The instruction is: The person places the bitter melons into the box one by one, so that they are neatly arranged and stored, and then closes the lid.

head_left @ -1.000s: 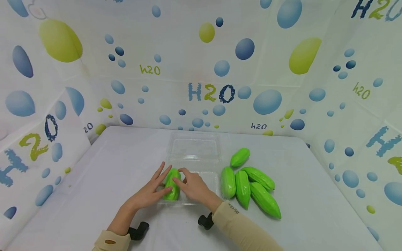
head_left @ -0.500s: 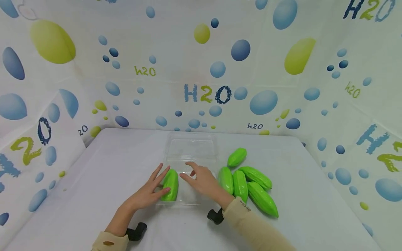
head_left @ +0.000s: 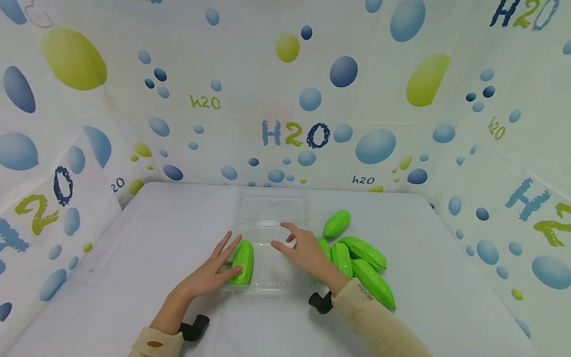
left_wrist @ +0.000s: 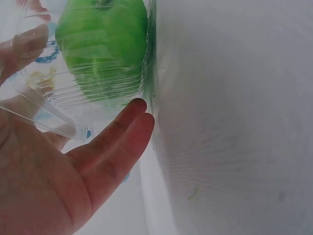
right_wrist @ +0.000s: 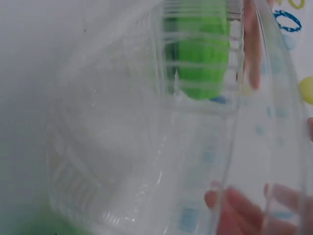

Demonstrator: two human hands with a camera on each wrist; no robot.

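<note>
From the head view we note the left hand flat, fingers spread, resting against the green gourd that lies in the left part of the clear plastic tray, while the right hand, fingers relaxed and apart, sits at the tray's 3 o'clock edge over the loose gourds on the white table. The left wrist view confirms straight fingers against the tray wall — gourd at 12 o'clock. The right wrist view shows fingertips through the plastic at 5 o'clock — their grip we cannot tell.
</note>
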